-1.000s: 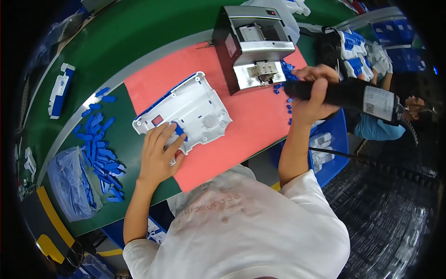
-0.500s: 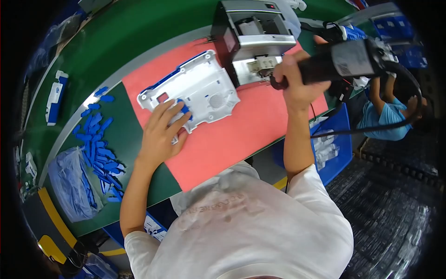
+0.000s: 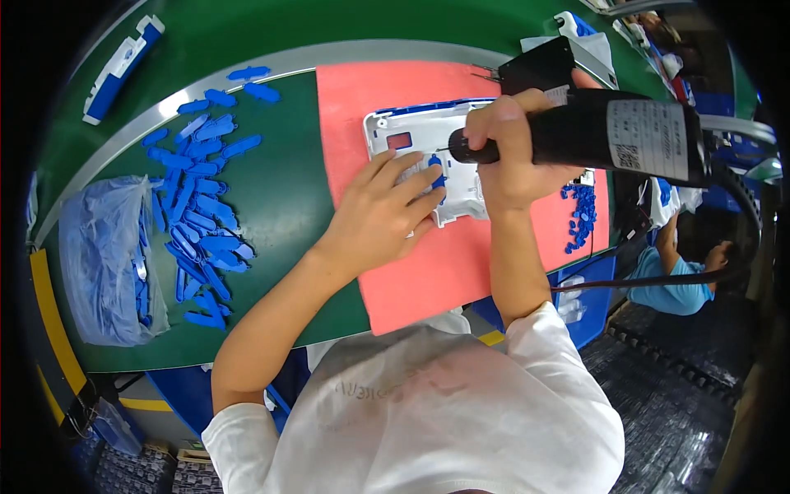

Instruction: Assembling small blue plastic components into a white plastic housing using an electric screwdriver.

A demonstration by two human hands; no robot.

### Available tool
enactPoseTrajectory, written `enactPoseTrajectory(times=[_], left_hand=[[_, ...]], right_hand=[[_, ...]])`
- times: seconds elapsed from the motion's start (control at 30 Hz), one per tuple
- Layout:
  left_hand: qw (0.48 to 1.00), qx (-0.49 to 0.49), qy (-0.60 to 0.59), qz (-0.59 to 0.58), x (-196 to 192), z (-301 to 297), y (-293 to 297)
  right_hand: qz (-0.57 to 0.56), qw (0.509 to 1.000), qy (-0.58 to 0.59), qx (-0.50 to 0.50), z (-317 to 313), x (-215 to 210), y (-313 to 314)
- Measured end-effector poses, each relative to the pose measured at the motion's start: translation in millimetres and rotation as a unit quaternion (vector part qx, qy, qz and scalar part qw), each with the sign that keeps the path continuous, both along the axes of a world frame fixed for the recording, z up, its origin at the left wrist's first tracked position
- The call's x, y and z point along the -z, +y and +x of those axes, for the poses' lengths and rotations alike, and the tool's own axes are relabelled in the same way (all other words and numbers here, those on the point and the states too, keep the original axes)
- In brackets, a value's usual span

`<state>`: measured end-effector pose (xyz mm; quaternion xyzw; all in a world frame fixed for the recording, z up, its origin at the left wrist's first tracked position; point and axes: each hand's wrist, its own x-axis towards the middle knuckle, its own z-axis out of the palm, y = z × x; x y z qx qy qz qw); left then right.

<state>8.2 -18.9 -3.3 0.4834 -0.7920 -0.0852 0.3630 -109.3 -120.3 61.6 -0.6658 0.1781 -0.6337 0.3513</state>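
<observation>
A white plastic housing [image 3: 424, 130] with a blue far edge lies hollow side up on a pink mat [image 3: 411, 288]. Spread over its near left part, my left hand [image 3: 374, 214] has its fingertips beside a narrow blue piece [image 3: 437, 170] inside the shell. My right hand [image 3: 514, 152] is wrapped round a black electric screwdriver [image 3: 568, 132], held level with its bit pointing left over the housing, close to the blue piece. Whether the bit touches anything I cannot tell. My right hand and the screwdriver cover the housing's right side.
Left of the mat lie loose blue strips [image 3: 202, 189] and a clear bag [image 3: 103, 255] of them. Small blue parts [image 3: 581, 216] sit at the mat's right. A black machine [image 3: 539, 66] stands behind the screwdriver, whose cable [image 3: 745, 255] loops right. Another person [image 3: 675, 272] is far right.
The screwdriver has come left from the machine's front to over the housing, still in my right hand. My left hand stays on the housing. The whole view has shifted.
</observation>
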Motion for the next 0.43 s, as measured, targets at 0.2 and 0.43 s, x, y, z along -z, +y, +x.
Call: enactPoseTrajectory(times=[0.2, 0.43], left_hand=[[1.000, 0.004, 0.016, 0.009, 2.3, 2.6, 0.0], [1.000, 0.002, 0.014, 0.018, 2.0, -0.1, -1.1]], right_hand=[[0.027, 0.999, -0.017, -0.007, 2.3, -0.9, 5.8], [0.022, 0.999, 0.024, -0.026, 0.2, 5.6, 4.2]])
